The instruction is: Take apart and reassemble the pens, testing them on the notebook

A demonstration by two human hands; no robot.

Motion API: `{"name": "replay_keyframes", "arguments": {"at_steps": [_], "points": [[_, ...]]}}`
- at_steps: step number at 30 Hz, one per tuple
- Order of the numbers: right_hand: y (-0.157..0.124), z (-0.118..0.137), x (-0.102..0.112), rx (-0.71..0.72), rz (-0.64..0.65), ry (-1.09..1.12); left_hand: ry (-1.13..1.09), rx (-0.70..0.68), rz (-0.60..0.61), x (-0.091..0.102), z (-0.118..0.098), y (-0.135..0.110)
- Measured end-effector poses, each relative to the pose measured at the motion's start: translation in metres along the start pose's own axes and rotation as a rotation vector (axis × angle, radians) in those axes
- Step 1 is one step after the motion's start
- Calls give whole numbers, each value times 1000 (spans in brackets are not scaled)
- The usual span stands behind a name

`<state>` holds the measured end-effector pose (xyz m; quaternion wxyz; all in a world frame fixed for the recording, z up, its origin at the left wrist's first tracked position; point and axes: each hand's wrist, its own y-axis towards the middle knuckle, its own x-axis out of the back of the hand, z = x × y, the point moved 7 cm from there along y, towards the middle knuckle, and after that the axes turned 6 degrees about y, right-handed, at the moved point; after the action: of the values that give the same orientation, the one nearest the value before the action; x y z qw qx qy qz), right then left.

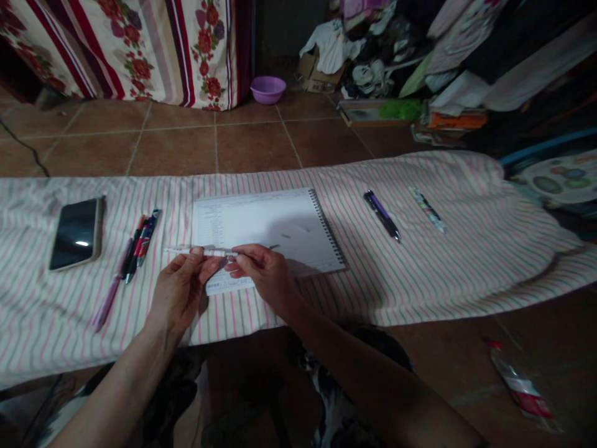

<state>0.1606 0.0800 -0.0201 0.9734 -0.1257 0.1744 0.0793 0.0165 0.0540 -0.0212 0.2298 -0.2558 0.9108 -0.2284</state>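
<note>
My left hand [180, 291] and my right hand [261, 274] both pinch a thin white pen [205, 252], held level just above the near edge of a spiral notebook [265, 227]. The left fingers grip the pen's middle, the right fingers its right end. The notebook lies open on a striped cloth [420, 274] spread over the floor. Several pens [140, 239] lie to the left of my left hand, and a pink pen [108, 298] lies below them.
A black phone [77, 233] lies at the far left of the cloth. A purple pen [382, 214] and a patterned pen [426, 210] lie to the right. A plastic bottle [520, 386] lies on the tiled floor. A purple bowl [267, 89], boxes and clothes stand behind.
</note>
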Motion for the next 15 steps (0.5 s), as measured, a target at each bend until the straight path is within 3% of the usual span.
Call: {"name": "replay_keyframes", "arguments": {"at_steps": [15], "points": [[0, -1, 0, 17, 15, 3, 2, -2, 20, -4, 2, 0]]}}
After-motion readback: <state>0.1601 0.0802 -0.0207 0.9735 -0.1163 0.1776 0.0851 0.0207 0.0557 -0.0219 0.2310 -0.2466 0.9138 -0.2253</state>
